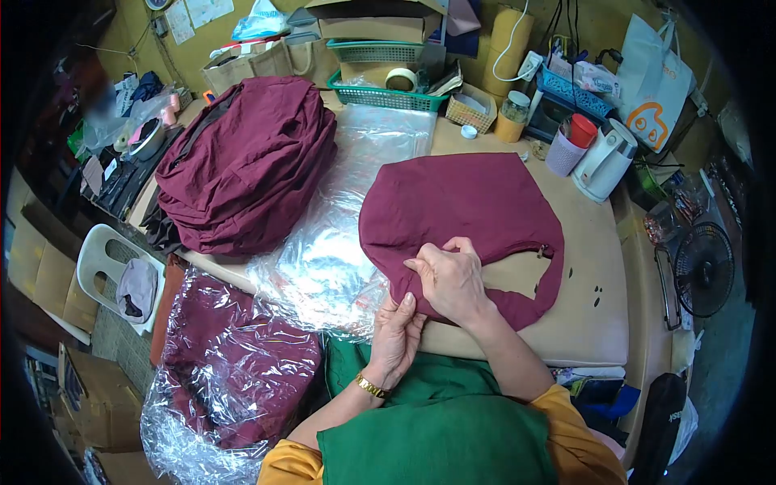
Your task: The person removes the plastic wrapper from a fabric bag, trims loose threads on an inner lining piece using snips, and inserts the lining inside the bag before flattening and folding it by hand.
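A maroon fabric shoulder bag (pixel 461 194) lies flat on the table in front of me, with a zipper pull (pixel 541 251) at the edge of its strap opening. My left hand (pixel 394 339), with a gold watch (pixel 370 385) at the wrist, pinches the bag's near left edge between thumb and fingers. Just above the bag's lower left part, my right hand (pixel 454 283) is closed, its fingers curled against the thumb. Whatever its fingertips hold is too small or hidden to name.
Maroon bags (pixel 250 162) are piled at the left, beside a stack of clear plastic sleeves (pixel 339 210). A plastic-wrapped maroon bundle (pixel 242 364) sits below the table's left edge. Green baskets (pixel 380 99), a glass jar (pixel 512 117) and a white kettle (pixel 605 160) stand along the back.
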The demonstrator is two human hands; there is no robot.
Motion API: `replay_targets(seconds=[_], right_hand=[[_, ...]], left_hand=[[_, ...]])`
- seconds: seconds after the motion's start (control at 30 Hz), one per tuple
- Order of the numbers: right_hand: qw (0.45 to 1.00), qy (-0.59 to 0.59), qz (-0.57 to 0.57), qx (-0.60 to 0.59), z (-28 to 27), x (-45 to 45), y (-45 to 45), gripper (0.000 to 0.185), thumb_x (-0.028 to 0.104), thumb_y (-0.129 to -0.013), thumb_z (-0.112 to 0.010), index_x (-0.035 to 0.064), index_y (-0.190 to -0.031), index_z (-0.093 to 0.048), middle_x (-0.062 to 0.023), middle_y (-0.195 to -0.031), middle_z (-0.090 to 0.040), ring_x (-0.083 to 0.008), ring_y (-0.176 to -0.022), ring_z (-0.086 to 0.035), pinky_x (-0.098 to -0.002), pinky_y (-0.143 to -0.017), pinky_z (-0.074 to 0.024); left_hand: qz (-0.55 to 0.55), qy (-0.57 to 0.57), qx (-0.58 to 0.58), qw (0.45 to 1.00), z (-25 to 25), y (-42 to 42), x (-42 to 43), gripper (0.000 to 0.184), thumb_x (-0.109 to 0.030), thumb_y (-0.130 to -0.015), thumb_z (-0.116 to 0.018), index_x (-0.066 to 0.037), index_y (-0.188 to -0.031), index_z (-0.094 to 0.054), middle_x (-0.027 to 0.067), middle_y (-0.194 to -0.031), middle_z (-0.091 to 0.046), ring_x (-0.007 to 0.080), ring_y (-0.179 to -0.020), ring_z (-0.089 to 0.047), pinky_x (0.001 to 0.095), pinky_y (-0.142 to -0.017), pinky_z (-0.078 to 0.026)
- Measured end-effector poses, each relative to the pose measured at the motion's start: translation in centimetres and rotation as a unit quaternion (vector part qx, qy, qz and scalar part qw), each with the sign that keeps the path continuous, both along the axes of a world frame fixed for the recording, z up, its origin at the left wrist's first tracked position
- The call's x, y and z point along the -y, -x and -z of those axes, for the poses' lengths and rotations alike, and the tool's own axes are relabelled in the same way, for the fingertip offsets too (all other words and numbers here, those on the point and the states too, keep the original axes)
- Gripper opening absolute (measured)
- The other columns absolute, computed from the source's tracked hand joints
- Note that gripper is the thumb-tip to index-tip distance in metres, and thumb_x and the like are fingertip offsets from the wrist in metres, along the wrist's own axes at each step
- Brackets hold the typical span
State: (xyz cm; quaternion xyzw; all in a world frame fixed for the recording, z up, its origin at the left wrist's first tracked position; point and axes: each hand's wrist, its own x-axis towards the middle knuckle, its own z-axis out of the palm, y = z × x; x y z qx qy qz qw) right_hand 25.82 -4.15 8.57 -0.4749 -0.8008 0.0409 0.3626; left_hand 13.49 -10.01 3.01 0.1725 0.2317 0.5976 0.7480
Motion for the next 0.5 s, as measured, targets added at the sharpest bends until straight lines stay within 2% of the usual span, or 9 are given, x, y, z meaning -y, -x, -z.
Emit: replay_targets(seconds=[0.07,0.17,0.2,0.27,0.33,0.37,0.4,0.47,0.5], right_hand=[[0.999,0.001,-0.016,-0.049,0.0,0.0,0.1,0.015,0.013,-0.089,-0.066,0.0046,-0.078,-0.062,-0.0087,-0.065,-0.066,-0.0282,-0.054,-0.058,-0.0384,-0.073,-0.0446],[0.977,0.147,-0.042,-0.149,-0.8,0.5,-1.4,0.021,0.021,-0.094,-0.059,0.0058,-0.080,-0.060,-0.0130,-0.064,-0.064,-0.0351,-0.061,-0.063,-0.0485,-0.079,-0.0436],[0.978,0.207,-0.024,-0.009,-3.2,0.8,-3.2,0.022,0.027,-0.095,-0.059,0.0054,-0.102,-0.062,-0.0197,-0.099,-0.069,-0.0361,-0.098,-0.066,-0.0500,-0.092,-0.0426],[0.979,0.114,0.042,0.163,-1.6,1.1,-6.8,0.047,0.033,-0.095,-0.059,0.0070,-0.134,-0.051,-0.0230,-0.143,-0.048,-0.0379,-0.137,-0.040,-0.0524,-0.110,-0.0326],[0.904,0.278,0.026,0.323,1.2,2.4,-11.1,0.073,0.036,-0.093,-0.062,0.0097,-0.152,-0.029,-0.0193,-0.157,-0.028,-0.0371,-0.146,-0.025,-0.0573,-0.116,-0.0221],[0.906,0.317,-0.049,0.276,1.0,3.5,-13.0,0.074,0.039,-0.091,-0.066,0.0074,-0.150,-0.035,-0.0204,-0.155,-0.032,-0.0375,-0.145,-0.028,-0.0544,-0.117,-0.0227],[0.914,0.312,-0.097,0.240,-0.8,4.1,-13.8,0.064,0.031,-0.089,-0.070,0.0028,-0.141,-0.047,-0.0212,-0.145,-0.048,-0.0325,-0.134,-0.047,-0.0459,-0.111,-0.0372],[0.860,0.509,-0.021,-0.012,-5.2,3.6,-14.9,0.044,0.016,-0.090,-0.069,-0.0021,-0.128,-0.057,-0.0161,-0.128,-0.062,-0.0199,-0.115,-0.062,-0.0334,-0.098,-0.0473],[0.895,0.425,0.007,-0.135,-4.7,3.0,-16.1,0.038,0.011,-0.090,-0.069,-0.0016,-0.124,-0.058,-0.0117,-0.120,-0.064,-0.0145,-0.106,-0.062,-0.0293,-0.092,-0.0486]], left_hand=[[0.013,-0.022,0.056,0.998,0.3,0.3,0.2,0.034,-0.011,-0.100,-0.055,-0.006,-0.134,-0.052,0.0063,-0.131,-0.061,0.0168,-0.120,-0.059,0.0340,-0.103,-0.048],[0.054,0.004,0.104,0.993,0.0,1.2,0.9,0.035,-0.011,-0.099,-0.057,-0.003,-0.132,-0.052,0.0083,-0.127,-0.063,0.0164,-0.114,-0.062,0.0349,-0.101,-0.050],[0.057,0.005,0.105,0.993,-0.2,2.1,1.1,0.035,-0.011,-0.099,-0.057,-0.003,-0.132,-0.052,0.0083,-0.127,-0.063,0.0164,-0.114,-0.062,0.0349,-0.101,-0.050],[0.127,0.003,0.036,0.991,-0.5,5.7,1.5,0.027,-0.012,-0.098,-0.057,-0.001,-0.123,-0.058,0.0110,-0.118,-0.067,0.0172,-0.102,-0.067,0.0355,-0.094,-0.055],[0.230,-0.062,0.034,0.971,3.0,11.9,1.3,0.020,-0.015,-0.098,-0.057,0.000,-0.110,-0.063,0.0117,-0.104,-0.070,0.0173,-0.089,-0.069,0.0349,-0.085,-0.058],[0.229,-0.035,-0.220,0.948,-0.2,13.9,1.7,0.022,-0.017,-0.099,-0.055,0.002,-0.105,-0.065,0.0111,-0.094,-0.069,0.0169,-0.085,-0.067,0.0333,-0.081,-0.056],[0.211,-0.009,-0.459,0.863,-4.1,15.5,2.2,0.026,-0.019,-0.100,-0.053,0.003,-0.099,-0.066,0.0105,-0.084,-0.069,0.0164,-0.081,-0.066,0.0318,-0.076,-0.053],[0.096,0.046,-0.543,0.833,-6.2,18.0,1.1,0.028,-0.021,-0.100,-0.055,0.005,-0.101,-0.066,0.0082,-0.085,-0.069,0.0157,-0.079,-0.064,0.0312,-0.075,-0.051],[0.028,-0.027,-0.559,0.829,-5.6,19.2,-0.3,0.028,-0.022,-0.099,-0.058,0.005,-0.104,-0.065,0.0089,-0.093,-0.069,0.0155,-0.084,-0.064,0.0296,-0.079,-0.051]])
